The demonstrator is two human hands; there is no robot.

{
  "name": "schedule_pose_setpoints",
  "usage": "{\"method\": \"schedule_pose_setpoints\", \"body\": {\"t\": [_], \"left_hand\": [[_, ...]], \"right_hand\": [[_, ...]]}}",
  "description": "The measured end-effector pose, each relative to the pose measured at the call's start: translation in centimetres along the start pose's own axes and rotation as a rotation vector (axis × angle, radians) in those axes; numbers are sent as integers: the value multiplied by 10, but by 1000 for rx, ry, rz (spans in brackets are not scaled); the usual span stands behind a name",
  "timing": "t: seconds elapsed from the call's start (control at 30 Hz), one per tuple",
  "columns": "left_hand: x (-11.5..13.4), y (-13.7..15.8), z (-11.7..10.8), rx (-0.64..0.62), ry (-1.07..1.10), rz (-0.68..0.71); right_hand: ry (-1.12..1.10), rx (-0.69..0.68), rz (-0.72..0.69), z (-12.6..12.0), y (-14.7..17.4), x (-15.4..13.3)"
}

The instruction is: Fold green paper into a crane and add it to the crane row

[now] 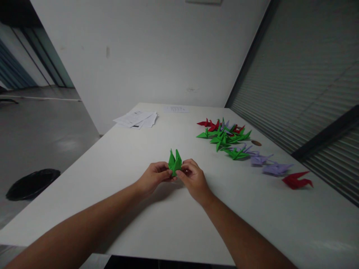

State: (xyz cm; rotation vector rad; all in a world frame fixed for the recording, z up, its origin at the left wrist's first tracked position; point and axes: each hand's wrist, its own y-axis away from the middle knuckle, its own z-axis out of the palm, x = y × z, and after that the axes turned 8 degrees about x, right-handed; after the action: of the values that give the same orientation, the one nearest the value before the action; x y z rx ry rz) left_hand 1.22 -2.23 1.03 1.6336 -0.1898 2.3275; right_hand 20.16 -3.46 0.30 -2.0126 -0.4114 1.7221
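A small folded green paper piece (175, 163), an origami crane with its points standing up, is held just above the middle of the white table (117, 209). My left hand (157, 175) pinches its left side between thumb and fingers. On the other side, my right hand (194, 179) grips the lower right edge, its thumb pressed to the front. The two thumbs sit close together near the bottom of the paper. Parts of the fingers behind it are hidden.
A heap of green, red and lilac paper cranes (224, 136) lies at the back right. Lilac cranes (276, 169) and a red crane (297, 181) trail along the right edge. Printed sheets (136, 118) lie at the back left. A black-lined bin (32, 185) stands left of the table.
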Motion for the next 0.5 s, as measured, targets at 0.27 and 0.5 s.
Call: {"method": "schedule_pose_setpoints", "body": {"t": [0.27, 0.5], "left_hand": [[-2, 0, -2, -69, -111, 16], [-2, -3, 1, -24, -167, 95]], "right_hand": [[-266, -17, 308, 4, 1, 12], [-186, -71, 269, 3, 6, 11]]}}
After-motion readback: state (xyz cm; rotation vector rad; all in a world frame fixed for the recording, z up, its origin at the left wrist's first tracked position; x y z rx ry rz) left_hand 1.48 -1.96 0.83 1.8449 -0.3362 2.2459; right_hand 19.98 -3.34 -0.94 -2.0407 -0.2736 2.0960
